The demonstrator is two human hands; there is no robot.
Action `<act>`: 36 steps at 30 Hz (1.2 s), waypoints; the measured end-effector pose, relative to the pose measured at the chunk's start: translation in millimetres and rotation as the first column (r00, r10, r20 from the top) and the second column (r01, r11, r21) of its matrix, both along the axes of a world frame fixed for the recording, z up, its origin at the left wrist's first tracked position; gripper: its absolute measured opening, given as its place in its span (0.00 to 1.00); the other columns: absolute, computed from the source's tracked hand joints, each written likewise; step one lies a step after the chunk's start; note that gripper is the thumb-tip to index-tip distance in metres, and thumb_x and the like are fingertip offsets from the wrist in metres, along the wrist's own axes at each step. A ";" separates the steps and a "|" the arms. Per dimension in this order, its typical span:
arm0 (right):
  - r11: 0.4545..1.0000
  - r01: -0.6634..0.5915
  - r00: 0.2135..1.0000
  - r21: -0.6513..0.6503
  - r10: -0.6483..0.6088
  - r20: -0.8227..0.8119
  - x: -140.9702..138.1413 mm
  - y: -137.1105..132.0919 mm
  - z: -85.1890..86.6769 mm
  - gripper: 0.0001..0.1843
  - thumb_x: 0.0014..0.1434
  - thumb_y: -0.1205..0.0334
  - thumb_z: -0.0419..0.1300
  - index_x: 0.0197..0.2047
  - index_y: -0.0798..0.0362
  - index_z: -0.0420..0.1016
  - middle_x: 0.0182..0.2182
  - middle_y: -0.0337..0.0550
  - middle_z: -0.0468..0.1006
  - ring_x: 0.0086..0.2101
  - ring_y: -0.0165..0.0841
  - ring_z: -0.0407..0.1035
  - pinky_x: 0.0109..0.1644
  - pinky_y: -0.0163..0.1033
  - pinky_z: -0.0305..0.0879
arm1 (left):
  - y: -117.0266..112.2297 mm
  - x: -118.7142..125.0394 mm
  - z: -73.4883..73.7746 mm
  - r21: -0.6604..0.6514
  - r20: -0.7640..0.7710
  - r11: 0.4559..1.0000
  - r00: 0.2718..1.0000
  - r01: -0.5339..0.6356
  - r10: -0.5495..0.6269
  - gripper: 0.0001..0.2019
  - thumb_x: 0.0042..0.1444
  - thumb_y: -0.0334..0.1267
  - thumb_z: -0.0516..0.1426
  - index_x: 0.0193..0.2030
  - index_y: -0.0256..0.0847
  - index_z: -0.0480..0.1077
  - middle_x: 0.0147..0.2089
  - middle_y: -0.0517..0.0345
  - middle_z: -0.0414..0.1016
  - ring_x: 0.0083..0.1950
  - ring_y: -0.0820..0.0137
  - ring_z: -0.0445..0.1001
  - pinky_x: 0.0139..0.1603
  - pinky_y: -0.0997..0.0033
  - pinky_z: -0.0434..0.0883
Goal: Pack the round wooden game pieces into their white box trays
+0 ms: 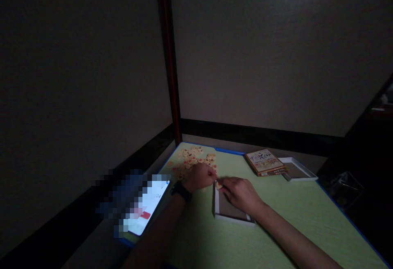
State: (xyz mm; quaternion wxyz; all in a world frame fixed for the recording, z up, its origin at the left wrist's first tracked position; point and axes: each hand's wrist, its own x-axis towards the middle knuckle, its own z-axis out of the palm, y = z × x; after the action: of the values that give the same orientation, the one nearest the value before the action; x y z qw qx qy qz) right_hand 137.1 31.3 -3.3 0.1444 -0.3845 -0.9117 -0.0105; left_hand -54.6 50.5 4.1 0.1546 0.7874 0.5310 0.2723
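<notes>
The green tabletop point(291, 220) with a blue edge fills the low part of the view in a dim room. On it, at about six o'clock from the hands, lies a flat open box point(215, 207) with a dark floor and pale walls. It looks almost bare inside.

At two o'clock from the hands lies a printed game box point(265, 162), and just beside it, a bit more to three o'clock, a white tray point(308, 175). A lit phone point(147, 209) rests on the tabletop edge at nine o'clock from the left wrist.

A pile of small pale game pieces point(192, 158) with red and black marks sits at eleven o'clock, near the far corner.

The right hand point(241, 195) is over the top edge of the flat box, with its fingers pinched narrow on one game piece point(219, 185). The left hand point(199, 177) is curled at the near side of the pile, touching or almost touching that same piece. I cannot tell if it holds anything. A dark watch point(181, 190) is on its wrist.

I think the sorting has only just started. Nearly all the pieces are in the pile, and only this one is at the box.
</notes>
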 end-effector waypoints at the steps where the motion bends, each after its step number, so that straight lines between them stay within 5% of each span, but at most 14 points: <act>1: 1.000 0.001 1.000 0.002 -0.001 -0.005 0.1 -0.2 0.2 0.12 0.65 0.61 0.55 0.48 0.49 0.77 0.40 0.43 0.82 0.39 0.36 0.76 0.40 0.35 0.64 | 0.7 -0.1 1.0 0.026 0.006 0.999 0.999 -0.035 0.035 0.11 0.50 0.29 0.55 0.30 0.40 0.81 0.31 0.57 0.82 0.34 0.70 0.77 0.40 0.74 0.69; 6: 1.000 0.022 0.998 0.007 -0.021 -0.056 3.2 0.0 4.5 0.16 0.65 0.55 0.54 0.49 0.48 0.78 0.39 0.43 0.83 0.38 0.37 0.77 0.38 0.35 0.65 | 8.0 -7.0 5.4 0.205 0.086 0.898 0.922 -0.388 0.379 0.12 0.55 0.30 0.53 0.35 0.39 0.80 0.39 0.53 0.82 0.44 0.65 0.77 0.51 0.66 0.69; 9: 0.997 0.070 0.978 -0.006 -0.070 -0.195 8.8 5.5 4.5 0.19 0.67 0.51 0.50 0.46 0.49 0.79 0.37 0.43 0.84 0.35 0.36 0.78 0.37 0.35 0.65 | 13.0 -19.2 4.2 0.265 0.114 0.823 0.864 -0.502 0.490 0.14 0.57 0.28 0.51 0.42 0.38 0.78 0.45 0.52 0.81 0.49 0.65 0.75 0.57 0.65 0.67; 15: 0.962 0.265 0.831 -0.061 -0.260 -0.491 24.1 24.1 -7.9 0.28 0.67 0.44 0.45 0.36 0.52 0.80 0.28 0.45 0.83 0.28 0.37 0.76 0.32 0.36 0.63 | 18.3 -44.5 -5.1 0.300 -0.078 0.837 0.863 -0.457 0.499 0.16 0.56 0.28 0.51 0.46 0.37 0.76 0.48 0.48 0.78 0.53 0.61 0.71 0.61 0.61 0.62; 21: 0.921 0.353 0.716 -0.166 -0.380 -0.586 29.9 33.8 -16.8 0.31 0.63 0.38 0.45 0.31 0.52 0.79 0.24 0.45 0.81 0.25 0.38 0.73 0.30 0.37 0.60 | 17.3 -52.0 -6.1 0.236 -0.197 0.784 0.762 -0.574 0.617 0.15 0.61 0.35 0.50 0.48 0.39 0.75 0.49 0.48 0.78 0.52 0.60 0.71 0.55 0.62 0.63; 28: 0.917 0.322 0.724 -0.233 -0.398 -0.563 29.8 35.5 -19.1 0.33 0.61 0.35 0.45 0.28 0.52 0.78 0.20 0.43 0.77 0.23 0.37 0.71 0.27 0.37 0.59 | 11.9 -48.9 -1.5 0.127 -0.326 0.819 0.757 -0.559 0.567 0.14 0.62 0.38 0.50 0.44 0.40 0.76 0.46 0.48 0.78 0.49 0.62 0.74 0.46 0.68 0.67; 36: 0.930 0.311 0.751 -0.193 -0.365 -0.551 26.8 31.3 -15.8 0.34 0.61 0.35 0.44 0.27 0.52 0.77 0.19 0.43 0.77 0.21 0.36 0.69 0.26 0.37 0.58 | 16.1 -48.7 -4.9 0.083 -0.313 0.835 0.781 -0.545 0.541 0.13 0.59 0.39 0.55 0.49 0.43 0.75 0.45 0.50 0.80 0.50 0.62 0.75 0.49 0.68 0.68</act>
State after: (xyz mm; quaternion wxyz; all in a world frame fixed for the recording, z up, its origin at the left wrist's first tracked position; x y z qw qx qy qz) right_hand 163.9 62.6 -19.1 0.3924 -0.5340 -0.7390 0.1212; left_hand -103.3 66.6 -0.8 -0.0150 0.6341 0.7544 0.1689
